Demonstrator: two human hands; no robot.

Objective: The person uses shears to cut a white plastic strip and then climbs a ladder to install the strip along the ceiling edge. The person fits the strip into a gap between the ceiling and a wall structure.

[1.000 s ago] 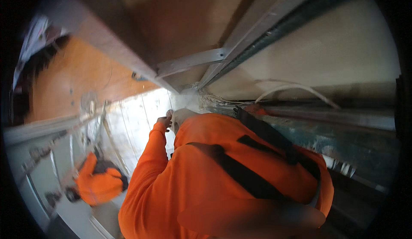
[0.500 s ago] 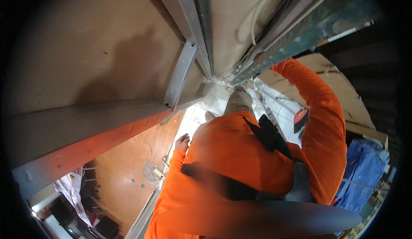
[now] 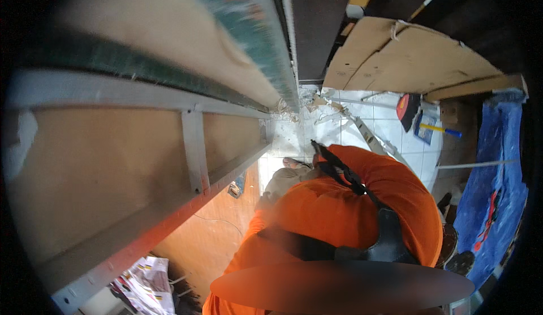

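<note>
Below you, orange hood fills view; your hands hidden, grip cannot be told. Metal frame rail runs lengthwise upper left, nearer left arm.

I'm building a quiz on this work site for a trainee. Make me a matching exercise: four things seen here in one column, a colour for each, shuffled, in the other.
Things:
1. hooded top
2. tarp
3. metal framing
4. floor tiles

Colours:
A. white
B. orange
C. grey
D. blue

Pairs: 1-B, 2-D, 3-C, 4-A. The hooded top fills the lower middle, the tarp lies at the right edge, the metal framing crosses the left, and the floor tiles show in the middle.
</note>
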